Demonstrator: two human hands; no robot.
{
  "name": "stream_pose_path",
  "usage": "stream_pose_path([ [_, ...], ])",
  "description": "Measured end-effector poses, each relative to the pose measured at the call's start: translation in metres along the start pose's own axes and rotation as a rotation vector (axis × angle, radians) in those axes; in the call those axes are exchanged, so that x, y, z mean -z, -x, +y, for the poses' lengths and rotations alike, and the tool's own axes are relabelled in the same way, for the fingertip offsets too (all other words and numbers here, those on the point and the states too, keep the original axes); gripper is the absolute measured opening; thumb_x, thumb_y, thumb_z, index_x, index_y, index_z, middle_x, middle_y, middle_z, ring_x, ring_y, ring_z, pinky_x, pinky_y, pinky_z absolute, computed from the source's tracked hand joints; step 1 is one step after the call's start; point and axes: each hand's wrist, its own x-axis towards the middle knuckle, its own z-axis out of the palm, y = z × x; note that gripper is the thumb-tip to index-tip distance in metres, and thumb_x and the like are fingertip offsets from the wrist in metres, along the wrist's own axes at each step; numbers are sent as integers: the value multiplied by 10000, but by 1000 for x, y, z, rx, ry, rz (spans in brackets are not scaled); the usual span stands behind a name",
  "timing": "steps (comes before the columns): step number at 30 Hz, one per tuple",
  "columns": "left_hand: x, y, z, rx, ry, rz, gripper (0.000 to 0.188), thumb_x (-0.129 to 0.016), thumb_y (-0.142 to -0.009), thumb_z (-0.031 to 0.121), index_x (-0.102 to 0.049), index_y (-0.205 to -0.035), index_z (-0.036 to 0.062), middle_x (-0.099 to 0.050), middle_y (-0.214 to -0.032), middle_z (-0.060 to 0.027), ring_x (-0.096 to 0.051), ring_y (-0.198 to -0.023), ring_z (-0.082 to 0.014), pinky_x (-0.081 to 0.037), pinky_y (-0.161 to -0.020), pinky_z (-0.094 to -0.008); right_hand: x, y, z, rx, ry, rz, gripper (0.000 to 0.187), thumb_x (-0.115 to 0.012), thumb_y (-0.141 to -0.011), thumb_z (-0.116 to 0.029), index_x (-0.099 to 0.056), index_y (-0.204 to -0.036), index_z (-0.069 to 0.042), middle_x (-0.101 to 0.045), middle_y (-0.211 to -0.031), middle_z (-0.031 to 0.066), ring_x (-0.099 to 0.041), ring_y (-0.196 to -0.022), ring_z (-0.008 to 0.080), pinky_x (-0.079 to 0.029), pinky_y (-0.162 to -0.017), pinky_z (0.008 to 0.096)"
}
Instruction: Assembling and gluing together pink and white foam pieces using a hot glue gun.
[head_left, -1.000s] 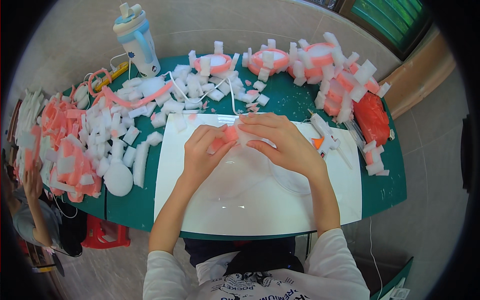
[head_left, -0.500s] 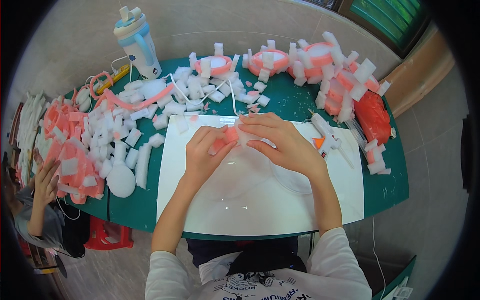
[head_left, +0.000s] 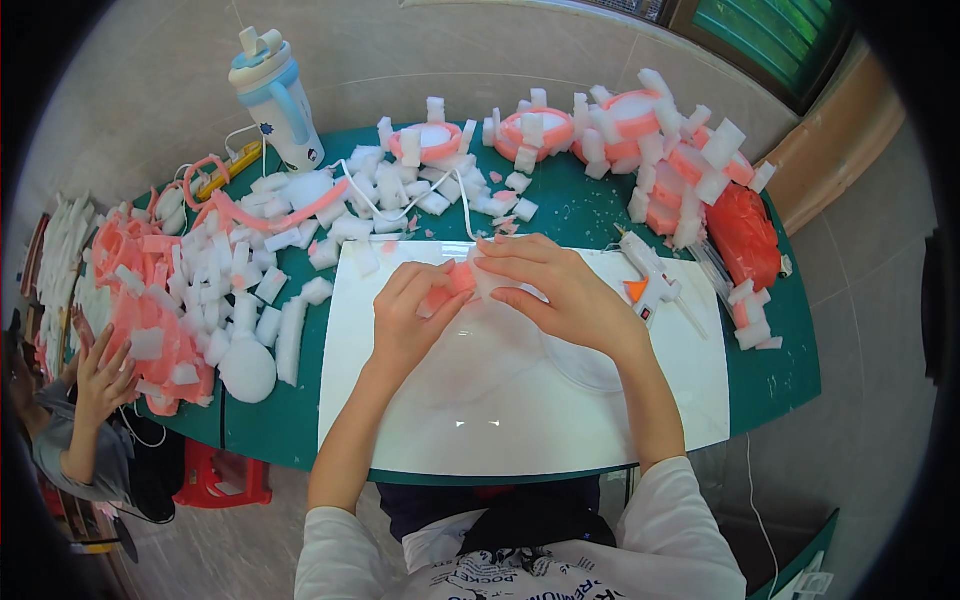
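Over the white board (head_left: 450, 430), my left hand (head_left: 408, 315) is closed around a pink foam piece (head_left: 460, 279), thumb and fingers pinching it. My right hand (head_left: 572, 302) grips a white foam piece (head_left: 484, 280) against the pink one's right side, with its fingers laid across the top. Much of both pieces is hidden by my fingers. A white hot glue gun (head_left: 655, 278) with an orange trigger lies on the board to the right of my right hand, its cord not clearly traceable.
White foam blocks (head_left: 215, 265) and pink foam strips (head_left: 150, 330) heap up at the left. Several pink foam rings with white blocks (head_left: 535, 128) stand along the back. A bottle (head_left: 285, 110) stands back left, a red bag (head_left: 745, 235) right. Another person's hand (head_left: 100, 380) is at the left edge.
My hands keep nearly the same hold on the foam pieces. The view has shifted slightly. At the left, the other person's hand has moved a little.
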Motion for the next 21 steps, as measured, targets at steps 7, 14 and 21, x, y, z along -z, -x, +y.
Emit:
stream_pose_path([
  [7,0,1,-1,8,0,-4,223,-759,-647,4,-567,-760,16,-617,-802,-104,-642,-886,-248,-487,-700,-298,-2,0,2,7,-3,9,303,-630,-807,-124,-607,-1102,-57,-578,-1179,88,-506,-1101,263,-405,-932,342],
  [14,0,1,-2,-6,9,4,219,-757,-647,-3,-566,-753,14,-605,-772,-94,-641,-886,-248,-485,-702,-299,-3,0,2,-7,-11,7,302,-630,-809,-122,-609,-1104,-61,-579,-1179,91,-502,-1114,261,-400,-940,344],
  [21,0,1,-1,1,9,1,219,-759,-648,2,-569,-756,16,-611,-780,-95,-641,-883,-247,-486,-705,-299,-2,0,3,-9,-16,4,294,-625,-815,-129,-613,-1100,-61,-575,-1188,87,-498,-1124,256,-393,-952,345],
])
